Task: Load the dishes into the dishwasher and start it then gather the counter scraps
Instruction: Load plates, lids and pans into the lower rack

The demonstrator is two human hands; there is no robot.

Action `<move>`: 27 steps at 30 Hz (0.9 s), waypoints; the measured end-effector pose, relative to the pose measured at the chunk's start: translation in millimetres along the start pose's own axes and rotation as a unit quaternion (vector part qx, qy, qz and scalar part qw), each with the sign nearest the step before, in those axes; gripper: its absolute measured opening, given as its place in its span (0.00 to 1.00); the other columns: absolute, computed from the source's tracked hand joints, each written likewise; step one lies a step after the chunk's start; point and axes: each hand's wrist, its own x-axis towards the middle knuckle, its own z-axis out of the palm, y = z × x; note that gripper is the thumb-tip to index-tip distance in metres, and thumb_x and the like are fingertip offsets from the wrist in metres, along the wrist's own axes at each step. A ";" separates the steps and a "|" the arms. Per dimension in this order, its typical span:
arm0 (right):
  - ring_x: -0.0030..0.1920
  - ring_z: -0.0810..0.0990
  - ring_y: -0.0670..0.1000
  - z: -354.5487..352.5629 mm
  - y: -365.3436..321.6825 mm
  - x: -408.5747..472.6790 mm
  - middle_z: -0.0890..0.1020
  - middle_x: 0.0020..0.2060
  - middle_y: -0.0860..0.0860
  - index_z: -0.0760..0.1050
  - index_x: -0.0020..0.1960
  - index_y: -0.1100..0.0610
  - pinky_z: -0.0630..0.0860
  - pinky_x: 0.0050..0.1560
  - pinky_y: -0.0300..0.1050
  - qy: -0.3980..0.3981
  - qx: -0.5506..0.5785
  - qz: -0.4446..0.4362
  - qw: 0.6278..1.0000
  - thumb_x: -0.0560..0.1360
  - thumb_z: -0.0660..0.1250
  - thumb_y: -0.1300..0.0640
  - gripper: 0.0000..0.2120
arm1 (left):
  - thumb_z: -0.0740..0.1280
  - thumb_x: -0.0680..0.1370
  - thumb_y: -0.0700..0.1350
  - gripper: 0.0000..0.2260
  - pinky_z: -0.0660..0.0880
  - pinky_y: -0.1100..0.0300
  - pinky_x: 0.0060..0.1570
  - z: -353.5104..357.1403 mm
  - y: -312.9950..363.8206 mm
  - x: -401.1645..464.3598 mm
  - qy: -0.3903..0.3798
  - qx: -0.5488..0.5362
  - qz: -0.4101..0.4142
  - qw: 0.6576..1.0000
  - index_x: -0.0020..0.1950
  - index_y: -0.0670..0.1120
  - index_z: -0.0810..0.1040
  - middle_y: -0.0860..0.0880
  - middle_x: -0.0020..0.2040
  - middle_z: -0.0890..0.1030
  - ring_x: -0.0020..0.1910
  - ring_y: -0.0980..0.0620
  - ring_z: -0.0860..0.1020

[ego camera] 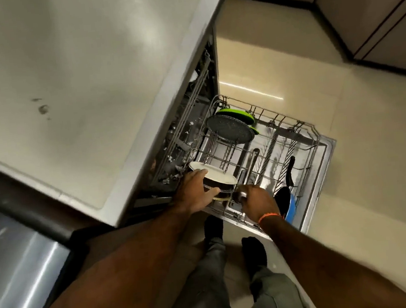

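Standing beside the open dishwasher, listing what shows, largest first.

Counter: pale slab filling the left and far side, its corner overhanging the machine; a few dark specks near its middle, possibly scraps, not yet gathered.

Floor: pale tile to the right, open room there for stepping round the door.

Dishwasher door: dropped flat, its far right corner jutting into the walkway.

Lower rack: pulled out over the door, partly filled; many wire slots free in the middle and right. Loading looks under way, starting not yet done.

Grey plate: upright in the far tines, a green plate just behind it.

White plate: at the near left of the rack, with darker dishes stacked under it.

Blue pan: near right corner, dark handle pointing far.

Left hand: fingers curled round the white plate's near rim, thumb against the dishes below.

Right hand: just right of the stack, wrist with an orange band; it seems closed on something small and shiny, but I cannot tell what, or whether it truly grips.

Clearance: the counter edge sits close left of the stack.
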 end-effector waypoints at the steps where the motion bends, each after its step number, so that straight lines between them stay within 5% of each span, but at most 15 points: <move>1: 0.57 0.82 0.58 -14.7 -7.0 -9.4 0.81 0.61 0.55 0.76 0.67 0.48 0.80 0.56 0.51 0.007 0.000 -0.012 1.000 0.77 0.64 0.54 0.18 | 0.71 0.76 0.59 0.35 0.65 0.47 0.74 -8.4 6.5 -14.8 -0.002 0.001 0.012 1.000 0.79 0.50 0.63 0.48 0.79 0.64 0.77 0.47 0.64; 5: 0.64 0.78 0.57 -81.4 -44.0 -55.7 0.76 0.69 0.54 0.70 0.73 0.51 0.76 0.64 0.52 0.018 -0.034 -0.104 0.994 0.78 0.64 0.55 0.23 | 0.69 0.76 0.63 0.39 0.60 0.46 0.78 -47.0 27.1 -90.3 0.035 -0.014 0.050 0.998 0.82 0.50 0.59 0.50 0.81 0.60 0.79 0.48 0.60; 14: 0.65 0.77 0.56 -147.6 -175.4 -123.3 0.79 0.65 0.54 0.73 0.72 0.53 0.74 0.65 0.51 0.045 -0.086 -0.362 0.927 0.76 0.63 0.56 0.23 | 0.67 0.78 0.63 0.31 0.69 0.57 0.68 -110.6 -7.6 -262.5 0.291 -0.080 0.017 0.953 0.77 0.50 0.69 0.49 0.73 0.74 0.70 0.49 0.74; 22: 0.59 0.80 0.54 -66.5 -351.0 -206.5 0.80 0.63 0.50 0.75 0.70 0.50 0.76 0.60 0.49 -0.009 -0.086 -0.548 0.832 0.76 0.65 0.57 0.22 | 0.70 0.78 0.59 0.27 0.71 0.55 0.63 -120.1 -136.6 -434.2 0.447 -0.125 -0.165 0.870 0.75 0.53 0.71 0.48 0.64 0.81 0.64 0.47 0.78; 27: 0.62 0.79 0.53 26.1 -440.3 -290.4 0.79 0.65 0.49 0.74 0.70 0.48 0.76 0.62 0.51 -0.063 -0.106 -0.642 0.757 0.74 0.65 0.58 0.24 | 0.68 0.78 0.61 0.31 0.73 0.51 0.66 -95.5 -224.9 -554.5 0.494 -0.139 -0.259 0.819 0.78 0.51 0.67 0.47 0.71 0.76 0.68 0.46 0.75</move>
